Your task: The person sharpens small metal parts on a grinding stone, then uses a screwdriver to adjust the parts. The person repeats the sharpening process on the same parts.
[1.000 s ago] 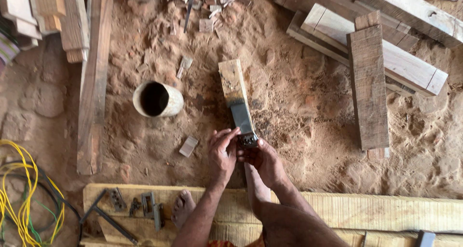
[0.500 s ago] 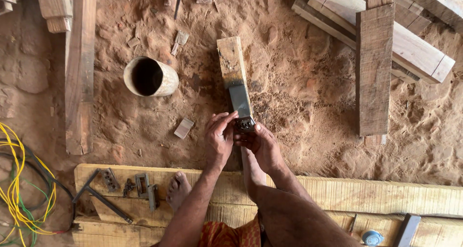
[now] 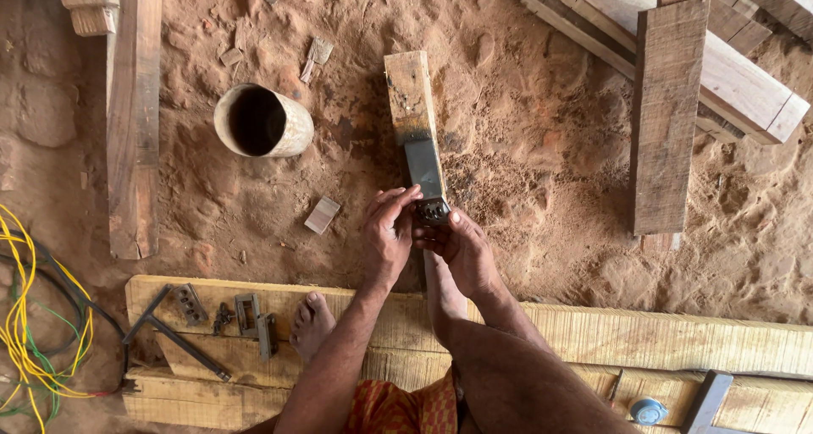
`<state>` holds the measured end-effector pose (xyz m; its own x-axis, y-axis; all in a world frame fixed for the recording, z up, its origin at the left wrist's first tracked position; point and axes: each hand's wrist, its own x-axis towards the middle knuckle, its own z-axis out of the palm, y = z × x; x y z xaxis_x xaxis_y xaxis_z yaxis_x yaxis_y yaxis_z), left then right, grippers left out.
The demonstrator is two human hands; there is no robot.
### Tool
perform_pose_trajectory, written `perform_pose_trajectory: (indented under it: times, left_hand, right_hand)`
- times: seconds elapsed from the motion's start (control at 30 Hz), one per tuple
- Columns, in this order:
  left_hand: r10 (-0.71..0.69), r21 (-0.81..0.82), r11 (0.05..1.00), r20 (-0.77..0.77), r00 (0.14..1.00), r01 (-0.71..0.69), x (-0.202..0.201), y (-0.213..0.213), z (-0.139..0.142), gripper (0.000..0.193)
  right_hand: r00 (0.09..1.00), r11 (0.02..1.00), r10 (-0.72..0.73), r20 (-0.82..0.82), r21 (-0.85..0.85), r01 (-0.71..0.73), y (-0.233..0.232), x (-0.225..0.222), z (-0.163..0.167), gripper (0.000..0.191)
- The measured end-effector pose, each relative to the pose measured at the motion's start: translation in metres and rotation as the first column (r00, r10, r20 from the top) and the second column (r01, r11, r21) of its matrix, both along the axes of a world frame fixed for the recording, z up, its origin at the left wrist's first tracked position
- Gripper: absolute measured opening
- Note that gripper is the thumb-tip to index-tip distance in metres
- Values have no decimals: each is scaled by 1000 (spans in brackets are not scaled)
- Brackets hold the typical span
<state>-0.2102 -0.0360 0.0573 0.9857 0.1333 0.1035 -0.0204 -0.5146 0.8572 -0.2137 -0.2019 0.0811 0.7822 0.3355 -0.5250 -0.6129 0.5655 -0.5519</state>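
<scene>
Hands (image 3: 428,239) grip blade (image 3: 425,168); cylinder (image 3: 261,121) near.

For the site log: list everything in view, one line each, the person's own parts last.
wooden block: one, pale, on the dirt, centre
metal blade: one, grey, lying against the block's near end
dark toothed part: one, black, between both hands
pipe section: one, tan, lying on the dirt, left of the block
wood chip: one, pale, below the pipe
planks: several, brown, top right
beam: one, brown, left
wires: bundle, yellow and green, far left
metal tools: several, grey, on the near boards
left hand: grip on the toothed part
right hand: grip on the toothed part
</scene>
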Motion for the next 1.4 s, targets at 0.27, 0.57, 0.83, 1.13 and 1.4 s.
perform_pose_trajectory:
  times: [0.27,0.57,0.83,1.13,1.4]
  left_hand:
    - [56,35,998,50,997,-58,-2,-2,-2,45]
    - [62,-61,996,-19,998,-64,3,1,4,42]
    - [-77,-6,997,-70,995,77,0,-1,-13,49]
    - [-3,16,1000,23,1000,3,-2,-1,-20,40]
    - [45,-463,861,-345,938,-211,1,-2,-8,25]
  right_hand:
    - [1000,1000,-7,-22,-14,6,-1,-1,-2,53]
    - [999,1000,-11,-30,0,11,-1,0,-2,54]
    - [999,1000,-16,-38,1,17,-2,-1,-7,55]
    - [1000,1000,5,-3,-3,-5,-3,2,3,55]
    - [1000,1000,20,-9,-16,-21,-5,2,-1,64]
